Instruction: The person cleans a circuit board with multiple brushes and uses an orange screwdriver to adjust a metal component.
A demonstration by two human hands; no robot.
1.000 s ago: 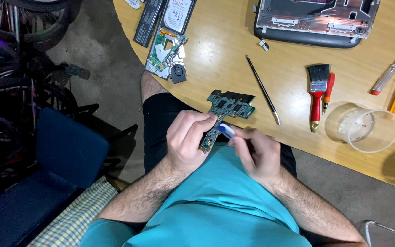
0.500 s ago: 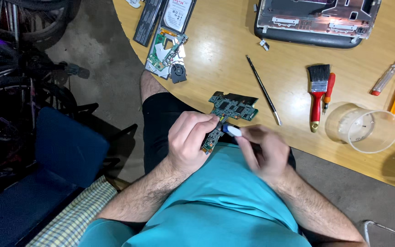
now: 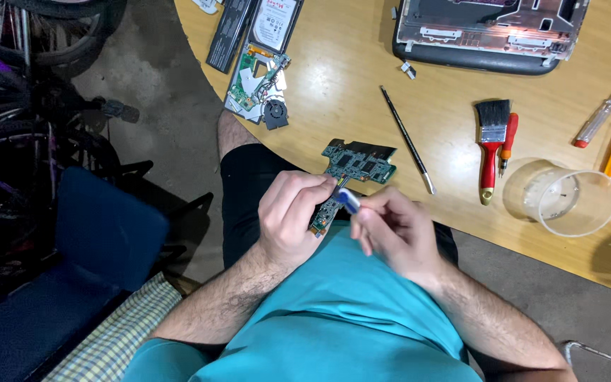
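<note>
Over the lap, the left hand [image 3: 293,219] pinches a small board [image 3: 327,212] (green) while the right hand [image 3: 397,233] pinches a blue-tipped tool [image 3: 348,201] against it; the cleaning stroke looks underway, needing a steady grip.

Rough grey concrete floor [image 3: 157,78] from nine to twelve o'clock, showing again at five o'clock past the table edge. Curved, pale yellow wooden tabletop [image 3: 341,92] with a glossy finish filling twelve to three o'clock, catching soft overhead light as a faint sheen. Dark blue padded chair seat [image 3: 104,226] on a black metal frame at eight o'clock. Tangle of dark bicycle wheels and frames [image 3: 15,92] crowded at nine to eleven o'clock, in deep shade. Yellow-and-white checked cloth [image 3: 118,332] at seven o'clock, just beside the chair. No walls or windows in view.
</note>
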